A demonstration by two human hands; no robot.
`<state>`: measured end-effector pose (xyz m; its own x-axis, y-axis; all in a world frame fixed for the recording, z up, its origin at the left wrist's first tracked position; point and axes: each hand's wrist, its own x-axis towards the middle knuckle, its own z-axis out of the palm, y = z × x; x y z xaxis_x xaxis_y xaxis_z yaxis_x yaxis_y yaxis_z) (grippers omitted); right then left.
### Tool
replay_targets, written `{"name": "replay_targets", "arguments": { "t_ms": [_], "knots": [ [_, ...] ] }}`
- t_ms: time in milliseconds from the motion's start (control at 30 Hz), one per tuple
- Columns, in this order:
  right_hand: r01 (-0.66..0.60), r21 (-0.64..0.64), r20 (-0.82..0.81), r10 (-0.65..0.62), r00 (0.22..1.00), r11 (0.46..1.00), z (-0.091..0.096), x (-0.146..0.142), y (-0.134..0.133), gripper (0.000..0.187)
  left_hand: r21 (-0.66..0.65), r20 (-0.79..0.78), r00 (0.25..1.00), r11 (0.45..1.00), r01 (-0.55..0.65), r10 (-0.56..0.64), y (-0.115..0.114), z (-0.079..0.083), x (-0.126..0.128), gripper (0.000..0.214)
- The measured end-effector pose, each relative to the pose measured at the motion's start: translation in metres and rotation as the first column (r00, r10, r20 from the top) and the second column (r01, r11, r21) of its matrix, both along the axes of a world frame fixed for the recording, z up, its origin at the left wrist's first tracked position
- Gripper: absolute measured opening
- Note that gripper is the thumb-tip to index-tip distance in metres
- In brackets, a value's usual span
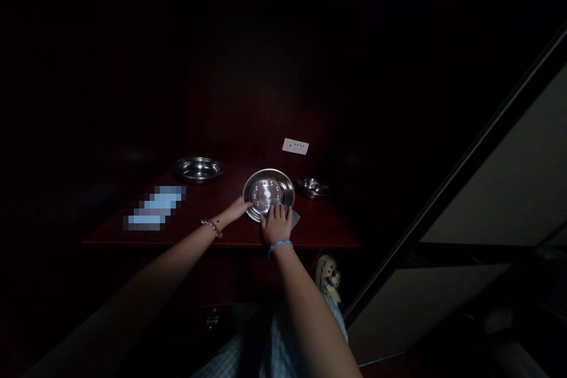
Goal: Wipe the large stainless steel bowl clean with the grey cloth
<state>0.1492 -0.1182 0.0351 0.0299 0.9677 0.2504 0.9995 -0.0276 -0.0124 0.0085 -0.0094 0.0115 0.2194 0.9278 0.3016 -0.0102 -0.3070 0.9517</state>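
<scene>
A shiny round metal basin point(261, 182) is tipped up towards me above the dark red desk, its inside showing. My left hand point(238, 209) grips the basin's left rim, thumb over the edge and the other fingers hidden behind it. Under my right hand point(277, 227) lies a grey cloth point(295, 218), pressed against the lower right of the basin's inside and rim. The fingers of this hand are a little spread over the cloth, which sticks out on the right.
Another metal basin point(199, 170) stands at the desk's back left, and a smaller metal bowl point(312, 187) at the right. A blurred-out bluish item point(157, 208) lies on the desk point(204, 204). A white socket point(296, 146) is on the wall. Below is a pale clog point(326, 274).
</scene>
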Motion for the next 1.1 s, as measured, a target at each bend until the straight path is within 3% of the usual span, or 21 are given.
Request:
{"name": "replay_targets", "arguments": {
  "t_ms": [300, 500, 1100],
  "knots": [
    [0.002, 0.104, 0.064, -0.008, 0.998, 0.995, 0.003, 0.022, 0.004, 0.063, -0.009, 0.049, 0.999, 1.000, 0.023, -0.023, 0.005, -0.009, 0.003, 0.041],
    [-0.027, 0.127, 0.069, 0.018, 0.997, 0.992, 0.006, 0.023, 0.004, 0.063, -0.017, 0.039, 0.999, 1.000, 0.017, -0.016, 0.002, -0.006, 0.002, 0.040],
    [-0.008, 0.010, 0.011, 0.008, 1.000, 1.000, 0.002, 0.015, 0.005, 0.066, -0.001, 0.001, 1.000, 1.000, -0.002, 0.002, -0.004, 0.002, -0.001, 0.042]
  ]
}}
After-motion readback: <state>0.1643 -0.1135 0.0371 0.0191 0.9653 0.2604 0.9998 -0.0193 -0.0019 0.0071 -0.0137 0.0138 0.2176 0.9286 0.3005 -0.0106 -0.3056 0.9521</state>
